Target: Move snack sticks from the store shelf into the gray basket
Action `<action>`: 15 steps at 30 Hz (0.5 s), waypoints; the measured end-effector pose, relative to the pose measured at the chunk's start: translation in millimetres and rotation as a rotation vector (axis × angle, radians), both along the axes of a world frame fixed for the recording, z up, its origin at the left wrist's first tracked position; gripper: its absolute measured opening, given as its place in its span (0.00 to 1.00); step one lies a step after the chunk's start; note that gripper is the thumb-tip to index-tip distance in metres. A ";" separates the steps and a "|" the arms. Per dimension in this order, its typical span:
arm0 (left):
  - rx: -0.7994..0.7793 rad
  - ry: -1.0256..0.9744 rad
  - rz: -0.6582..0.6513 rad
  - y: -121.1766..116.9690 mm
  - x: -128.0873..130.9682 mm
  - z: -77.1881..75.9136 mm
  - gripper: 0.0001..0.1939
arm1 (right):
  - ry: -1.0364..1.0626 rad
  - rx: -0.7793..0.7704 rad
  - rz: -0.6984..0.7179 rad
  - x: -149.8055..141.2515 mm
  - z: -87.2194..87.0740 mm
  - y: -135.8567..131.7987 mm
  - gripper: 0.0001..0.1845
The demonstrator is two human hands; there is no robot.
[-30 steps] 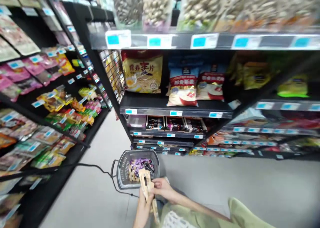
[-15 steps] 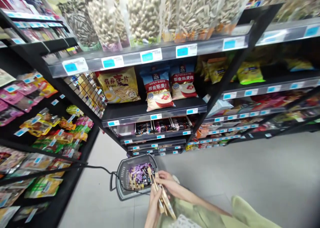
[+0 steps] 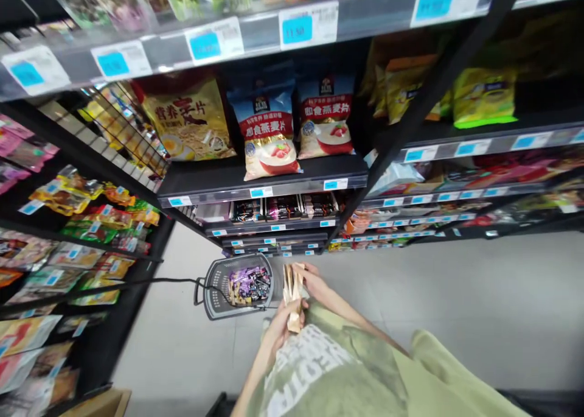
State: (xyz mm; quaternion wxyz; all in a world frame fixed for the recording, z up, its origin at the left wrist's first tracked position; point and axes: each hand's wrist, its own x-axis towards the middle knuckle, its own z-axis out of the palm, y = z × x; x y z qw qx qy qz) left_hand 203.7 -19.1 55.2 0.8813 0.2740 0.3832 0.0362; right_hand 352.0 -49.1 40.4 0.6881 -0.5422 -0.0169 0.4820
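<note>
Left rack (image 3: 119, 332): black, filled with bagged snacks; it closes that side of the aisle and would, I judge, hinder any wide swing of the arm.

Dark cord (image 3: 173, 279): runs rightward across the handle and interior of the grey basket (image 3: 213, 307); whether it touches them I cannot tell. If it does, a sideways pull could snag the handle and drag the basket askew.

Grey basket: on the floor, holding purple and black wrapped pieces (image 3: 249, 283); its raised rim could catch anything brought in too low.

Middle shelf (image 3: 196, 176): carries a gold bag (image 3: 191, 125) and two blue-and-red bags (image 3: 269, 134); its front edge would block a forward reach at that height.

Left hand (image 3: 283, 316): closed round the lower part of the beige packets (image 3: 292, 286); should this grip slacken, I expect the bundle to slip to the floor.

Beige packets: bunched between the hands, just right of the basket and before the green shirt (image 3: 342, 356); I cannot count them. Uneven squeezing could make them slide apart.

Right hand (image 3: 314, 281): fingers pinching the packets' upper end; a hard tug here could fan the bundle or spill one.

Black upright (image 3: 387, 143): slants between shelf bays, limiting reach to the yellow bags (image 3: 486, 97) beyond.
</note>
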 end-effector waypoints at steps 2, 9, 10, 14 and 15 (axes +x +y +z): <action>0.029 -0.036 -0.008 -2.4 11.4 -2.7 0.22 | 0.004 -0.005 -0.028 17.7 -4.2 -3.4 0.23; -0.069 -0.130 -0.150 -1.2 44.8 -9.4 0.19 | 0.035 0.160 0.175 52.1 -4.4 -17.2 0.21; -0.081 -0.133 -0.148 -1.0 47.2 -9.3 0.19 | 0.030 0.171 0.206 54.8 -3.0 -18.9 0.22; -0.097 -0.096 -0.116 -2.4 54.8 -6.5 0.20 | -0.008 0.132 0.194 64.4 -1.6 -21.4 0.24; -0.100 -0.076 -0.108 -3.1 56.6 -5.7 0.21 | -0.013 0.121 0.175 66.3 -3.0 -21.3 0.25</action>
